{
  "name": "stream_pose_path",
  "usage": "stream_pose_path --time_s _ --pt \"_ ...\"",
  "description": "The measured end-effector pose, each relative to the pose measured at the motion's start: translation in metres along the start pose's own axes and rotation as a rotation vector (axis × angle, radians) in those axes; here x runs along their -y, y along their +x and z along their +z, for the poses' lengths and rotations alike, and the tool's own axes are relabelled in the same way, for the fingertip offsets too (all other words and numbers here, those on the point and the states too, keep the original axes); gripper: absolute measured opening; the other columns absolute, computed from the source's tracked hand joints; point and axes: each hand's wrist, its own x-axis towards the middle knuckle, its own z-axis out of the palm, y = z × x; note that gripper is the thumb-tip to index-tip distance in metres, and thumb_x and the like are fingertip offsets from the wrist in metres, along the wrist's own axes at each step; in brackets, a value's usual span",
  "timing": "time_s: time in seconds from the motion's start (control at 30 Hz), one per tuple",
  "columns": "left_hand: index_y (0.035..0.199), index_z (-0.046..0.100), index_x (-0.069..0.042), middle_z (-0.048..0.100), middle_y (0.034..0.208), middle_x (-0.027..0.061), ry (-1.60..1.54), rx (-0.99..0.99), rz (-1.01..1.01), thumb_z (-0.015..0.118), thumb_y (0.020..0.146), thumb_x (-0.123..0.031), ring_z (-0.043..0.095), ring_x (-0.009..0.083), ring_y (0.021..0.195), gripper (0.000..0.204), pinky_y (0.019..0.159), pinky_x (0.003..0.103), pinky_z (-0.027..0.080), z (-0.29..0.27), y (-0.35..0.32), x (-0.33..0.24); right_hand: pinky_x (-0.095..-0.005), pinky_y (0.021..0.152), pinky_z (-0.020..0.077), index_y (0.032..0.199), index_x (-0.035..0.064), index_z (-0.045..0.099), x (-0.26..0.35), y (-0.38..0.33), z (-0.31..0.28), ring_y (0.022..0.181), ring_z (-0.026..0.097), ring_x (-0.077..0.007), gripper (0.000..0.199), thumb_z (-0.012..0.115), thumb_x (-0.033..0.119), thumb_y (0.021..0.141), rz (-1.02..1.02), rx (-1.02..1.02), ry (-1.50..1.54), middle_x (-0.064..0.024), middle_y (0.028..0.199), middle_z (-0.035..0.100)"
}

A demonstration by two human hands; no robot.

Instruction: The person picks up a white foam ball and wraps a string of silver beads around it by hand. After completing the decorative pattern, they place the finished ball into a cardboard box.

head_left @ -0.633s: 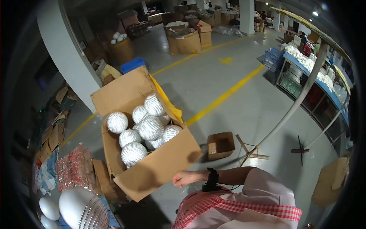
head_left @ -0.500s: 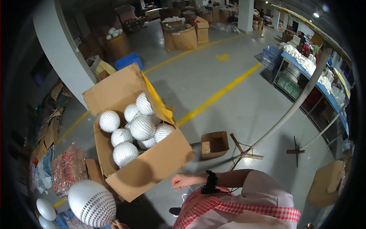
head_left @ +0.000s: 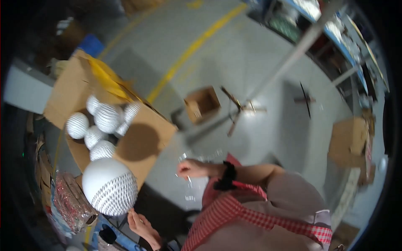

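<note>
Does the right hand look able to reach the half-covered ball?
Probably yes: the left hand seems to hold the ball up, and nothing visible stands between the ball and the right hand.

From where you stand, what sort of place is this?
Probably a workshop or small factory: a cardboard box holds several silvery-ridged balls, the left hand holds a partly covered white ball, and a yellow line runs across the grey floor.

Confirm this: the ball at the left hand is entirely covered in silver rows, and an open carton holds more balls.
Not entirely: in the head view, the ball at the left hand is partly covered in silver rows; its upper left is plain white. An open carton does hold more balls.
</note>
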Motion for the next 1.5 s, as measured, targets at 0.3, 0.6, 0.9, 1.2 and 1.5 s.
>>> stream_pose_path --time_s 0.3,0.6,0.9,1.2,1.5 --pt "0.094 0.056 -0.012 0.045 0.063 -0.0075 0.099 0.424 0.035 0.06 0.092 -0.01 0.034 -0.0009 0.048 0.005 0.041 0.014 0.019 0.017 -0.028 0.103 -0.0296 0.056 0.0493 0.079 -0.0005 0.062 -0.043 -0.173 0.028 0.06 0.064 -0.0156 0.016 0.059 0.014 0.085 0.192 -0.217 0.058 -0.0077 0.068 0.065" --pt "0.094 0.056 -0.012 0.044 0.062 -0.0089 0.034 0.629 0.056 0.06 0.093 -0.012 0.036 -0.0004 0.05 0.004 0.043 0.015 0.023 0.047 -0.111 0.141 -0.0191 0.058 0.0429 0.091 0.0045 0.06 -0.012 -0.311 -0.013 0.07 0.054 -0.0038 0.01 0.054 0.013 0.093 0.37 -0.386 0.217 0.0029 0.075 0.058" --pt "0.088 0.058 -0.011 0.045 0.062 -0.0085 -0.008 0.648 -0.299 0.057 0.095 -0.018 0.034 0.0005 0.048 0.011 0.042 0.017 0.022 0.086 -0.135 0.219 -0.0204 0.059 0.0396 0.088 0.0029 0.06 -0.046 -0.255 -0.022 0.066 0.05 -0.0035 0.015 0.057 0.017 0.092 0.443 -0.321 0.178 0.0028 0.072 0.057" --pt "0.094 0.056 -0.005 0.048 0.071 -0.006 -0.186 0.52 -0.474 0.056 0.095 -0.012 0.038 0.0002 0.059 0.008 0.05 0.017 0.03 0.101 -0.136 0.338 -0.02 0.057 0.0386 0.086 0.0014 0.06 -0.149 -0.208 -0.031 0.064 0.049 -0.0034 0.005 0.06 0.005 0.09 0.397 -0.131 0.132 0.0034 0.072 0.057" --pt "0.113 0.055 -0.001 0.06 0.085 0.0101 0.074 0.282 0.286 0.062 0.088 -0.008 0.057 0.0179 0.066 0.027 0.057 0.029 0.046 0.06 -0.168 0.223 -0.0183 0.053 0.0316 0.126 0.0002 0.055 -0.051 -0.204 0.049 0.061 0.042 -0.0039 0.036 0.053 0.02 0.095 0.494 0.088 0.103 0.0042 0.07 0.051"
